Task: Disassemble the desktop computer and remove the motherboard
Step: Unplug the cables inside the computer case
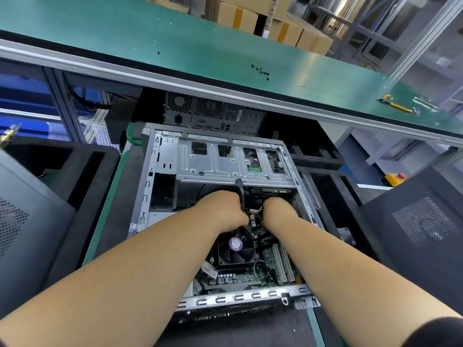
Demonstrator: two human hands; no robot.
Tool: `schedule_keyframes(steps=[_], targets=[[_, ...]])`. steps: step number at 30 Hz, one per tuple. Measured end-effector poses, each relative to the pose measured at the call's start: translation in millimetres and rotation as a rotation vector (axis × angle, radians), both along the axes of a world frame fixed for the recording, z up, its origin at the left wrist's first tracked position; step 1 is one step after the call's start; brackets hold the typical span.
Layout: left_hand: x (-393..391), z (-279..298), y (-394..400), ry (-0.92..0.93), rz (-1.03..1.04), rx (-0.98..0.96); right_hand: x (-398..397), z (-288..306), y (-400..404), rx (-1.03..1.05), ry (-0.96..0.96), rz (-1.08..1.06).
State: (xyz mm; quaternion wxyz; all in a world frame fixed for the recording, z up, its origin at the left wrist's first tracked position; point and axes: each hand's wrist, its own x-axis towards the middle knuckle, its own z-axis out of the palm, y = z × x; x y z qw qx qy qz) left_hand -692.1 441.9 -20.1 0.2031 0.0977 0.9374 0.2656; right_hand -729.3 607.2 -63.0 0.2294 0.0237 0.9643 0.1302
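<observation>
Reaching into the open grey steel desktop case (pixel 160 171), which lies flat on the dark mat, I have both hands deep inside. Left hand (pixel 220 211) and right hand (pixel 278 212) are curled around the bundle of black and white cables (pixel 255 212) above the green motherboard (pixel 240 276); fingers hidden, so grip I cannot tell. Motherboard sits in the case, black square cooler fan (pixel 235 249) on it.

green bench (pixel 200 41) | screws (pixel 260 70) | pliers (pixel 395 103) | well apart
</observation>
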Motion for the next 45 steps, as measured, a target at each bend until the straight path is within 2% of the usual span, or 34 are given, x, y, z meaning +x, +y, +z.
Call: schedule_keyframes(steps=[8, 12, 15, 20, 27, 33, 41, 45], targets=[[-3.9, -2.3, 1.3, -0.097, -0.092, -0.079, 5.9, -4.6, 4.5, 0.033, -0.029, -0.049], [-5.4, -0.5, 1.2, -0.099, -0.097, -0.094, 8.0, -5.2, 6.7, 0.059, -0.034, 0.02], [-4.9, 0.3, 1.0, -0.107, -0.079, -0.076, 7.6, -5.7, 4.4, 0.117, -0.109, 0.046], [-5.2, 0.1, 0.5, -0.09, -0.081, -0.099, 3.4, -7.4, 1.7, 0.14, -0.146, 0.058], [-1.7, -0.8, 5.3, -0.008, -0.206, -0.23, -2.4, -7.4, 4.9, 0.186, -0.24, 0.133], [-3.3, -2.4, 6.5, -0.017, -0.189, -0.186, -10.0, -6.4, -2.3, 0.172, -0.249, 0.079], [0.0, -0.9, 6.1, -0.053, -0.128, -0.148, -7.0, -6.2, -3.5, 0.203, -0.199, 0.14], [2.0, 0.2, 6.1, -0.046, -0.115, -0.141, -1.7, -9.5, -1.1, 0.22, -0.236, 0.185]])
